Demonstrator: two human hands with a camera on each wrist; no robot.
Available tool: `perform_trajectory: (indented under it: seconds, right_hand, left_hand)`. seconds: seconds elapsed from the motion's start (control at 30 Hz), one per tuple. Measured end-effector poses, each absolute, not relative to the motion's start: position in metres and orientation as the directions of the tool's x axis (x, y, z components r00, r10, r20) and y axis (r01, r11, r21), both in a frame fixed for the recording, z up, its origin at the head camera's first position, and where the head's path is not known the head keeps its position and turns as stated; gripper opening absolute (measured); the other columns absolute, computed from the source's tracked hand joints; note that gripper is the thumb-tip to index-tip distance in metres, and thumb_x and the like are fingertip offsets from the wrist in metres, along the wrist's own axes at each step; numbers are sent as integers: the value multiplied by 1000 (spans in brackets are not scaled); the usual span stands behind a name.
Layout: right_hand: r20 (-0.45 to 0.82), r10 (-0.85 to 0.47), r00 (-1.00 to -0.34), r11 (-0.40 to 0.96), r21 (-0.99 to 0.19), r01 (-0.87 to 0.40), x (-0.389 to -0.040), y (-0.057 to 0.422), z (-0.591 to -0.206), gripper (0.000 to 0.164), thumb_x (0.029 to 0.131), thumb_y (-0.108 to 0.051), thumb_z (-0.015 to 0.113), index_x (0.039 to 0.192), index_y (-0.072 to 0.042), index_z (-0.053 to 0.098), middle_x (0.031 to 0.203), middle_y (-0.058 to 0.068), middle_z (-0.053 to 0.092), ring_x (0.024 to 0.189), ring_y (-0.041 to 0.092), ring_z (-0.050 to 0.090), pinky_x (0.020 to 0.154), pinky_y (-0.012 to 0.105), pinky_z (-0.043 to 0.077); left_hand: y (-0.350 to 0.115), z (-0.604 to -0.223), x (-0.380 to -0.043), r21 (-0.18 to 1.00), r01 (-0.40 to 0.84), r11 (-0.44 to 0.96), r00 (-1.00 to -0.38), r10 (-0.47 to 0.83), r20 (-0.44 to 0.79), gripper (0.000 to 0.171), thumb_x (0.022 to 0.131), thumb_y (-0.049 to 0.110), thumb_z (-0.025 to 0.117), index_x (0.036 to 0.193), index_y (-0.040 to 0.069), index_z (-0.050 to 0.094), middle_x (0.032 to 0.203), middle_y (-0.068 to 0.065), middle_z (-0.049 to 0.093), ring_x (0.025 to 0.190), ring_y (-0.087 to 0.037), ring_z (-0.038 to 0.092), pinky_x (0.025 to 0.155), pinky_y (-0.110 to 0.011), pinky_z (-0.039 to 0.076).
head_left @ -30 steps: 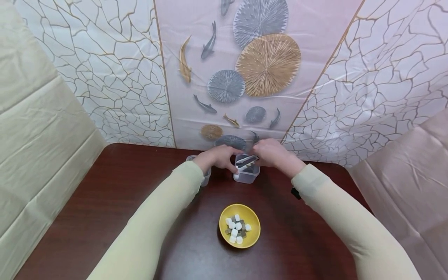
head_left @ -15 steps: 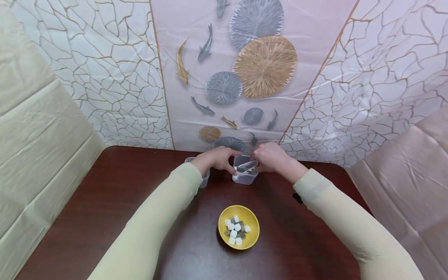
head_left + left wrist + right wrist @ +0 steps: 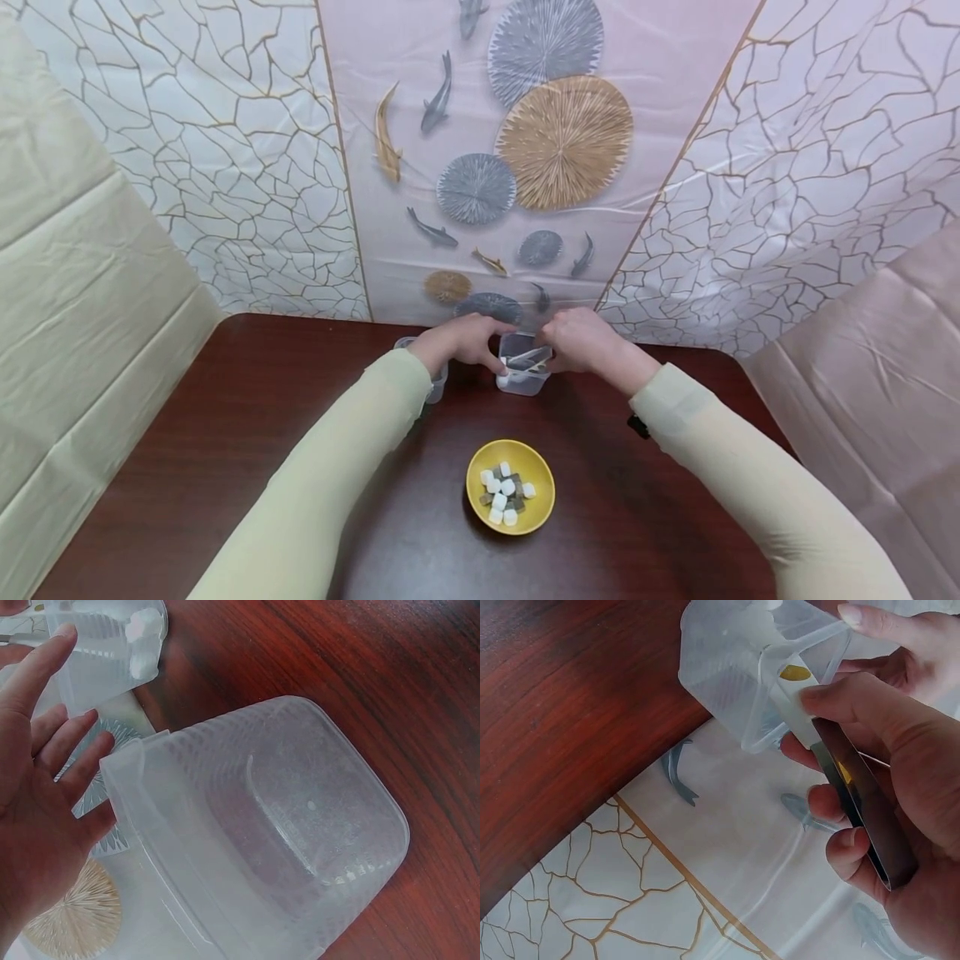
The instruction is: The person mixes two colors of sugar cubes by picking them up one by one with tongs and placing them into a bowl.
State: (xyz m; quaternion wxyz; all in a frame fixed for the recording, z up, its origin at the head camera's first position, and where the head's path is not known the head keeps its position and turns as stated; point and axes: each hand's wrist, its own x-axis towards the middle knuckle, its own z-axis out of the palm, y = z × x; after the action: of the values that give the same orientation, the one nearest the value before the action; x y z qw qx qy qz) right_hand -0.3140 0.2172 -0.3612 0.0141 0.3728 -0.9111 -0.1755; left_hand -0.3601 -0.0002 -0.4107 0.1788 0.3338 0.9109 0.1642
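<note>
In the head view my right hand (image 3: pixel 581 337) grips metal tongs (image 3: pixel 885 844), their bent end lying in the palm. The tongs' pale arms reach into a clear plastic container (image 3: pixel 523 384) at the far side of the table; a yellow patch shows on one arm. White cubes (image 3: pixel 145 626) sit at the container's near left corner, by the tongs' tips. My left hand (image 3: pixel 468 337) holds the container's left side, thumb at the front and index finger toward the back. Its other fingers (image 3: pixel 79 769) are loosely extended beside a second clear container (image 3: pixel 315 795).
A yellow bowl (image 3: pixel 544 502) with several white and grey-brown cubes stands nearer on the dark wooden table (image 3: pixel 300 383). The second container is left of the first, partly hidden by my left wrist. A patterned cloth (image 3: pixel 480 258) hangs right behind the table's far edge.
The tongs have dipped lower into the container, and their arms stand closer together than a second ago. My left hand keeps its place at the container. The head view has shifted slightly.
</note>
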Motion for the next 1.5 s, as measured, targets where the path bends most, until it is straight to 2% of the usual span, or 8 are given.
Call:
perform_trajectory:
  seconds: [0.23,0.47,0.67,0.97,1.13,1.27,1.4,1.5]
  right_hand:
    - [-139,-680,-720,652,333,-681,-316,216,-361,16,82,-30,90,90,-18,83,74,-4,70,70,22,66,65,41,57]
    - [-198,-651,-733,659,332,-675,-320,209,-360,22,84,-28,89,101,-16,85,84,-2,76,76,22,68,72,41,59]
    - [-218,-651,-727,648,338,-682,-319,207,-359,18,86,-30,90,96,-17,83,85,-3,75,78,23,69,74,42,59]
    - [-100,-721,-685,638,290,-714,-310,224,-355,6,82,-16,85,87,-18,82,73,-4,70,67,23,66,63,42,55]
    - [-9,-744,-669,649,231,-725,-304,238,-347,14,80,-8,81,77,-20,73,64,-7,59,59,17,53,56,41,48]
    - [50,-742,-668,665,178,-726,-296,249,-338,20,79,-6,80,75,-22,68,63,-9,49,59,15,43,53,38,42]
    - [112,-734,-670,679,138,-721,-285,256,-328,16,79,-6,80,81,-21,73,71,-5,61,64,18,54,56,40,46]
    - [151,-728,-669,685,114,-720,-276,260,-319,18,80,-10,82,96,-19,82,84,-2,73,74,22,66,60,44,52]
  left_hand:
    - [1,-411,-361,406,558,724,-712,668,-214,84,95,44,82,165,19,44,164,-7,50,152,-28,44,123,-43,38]
    - [2,-411,-360,406,557,725,-717,666,-206,82,95,42,83,164,19,45,163,-8,52,150,-28,47,123,-42,39]
    - [2,-411,-358,412,551,726,-722,662,-201,81,95,40,83,164,20,47,161,-8,53,149,-28,48,122,-42,40]
    - [1,-410,-358,403,559,725,-718,666,-201,81,95,41,82,164,21,45,163,-8,51,151,-28,45,123,-42,38]
    - [0,-411,-359,399,563,724,-714,669,-206,82,96,42,81,165,22,44,164,-8,50,152,-29,44,123,-43,38]
    - [0,-412,-359,405,557,725,-714,668,-213,82,96,43,81,166,22,43,164,-8,49,152,-29,44,123,-44,38]
    - [0,-411,-358,412,552,725,-714,666,-215,83,96,42,82,166,21,43,165,-9,48,153,-29,43,123,-44,38]
    - [0,-410,-357,416,546,727,-718,662,-215,82,96,41,82,165,21,43,165,-9,48,153,-29,43,123,-44,38]
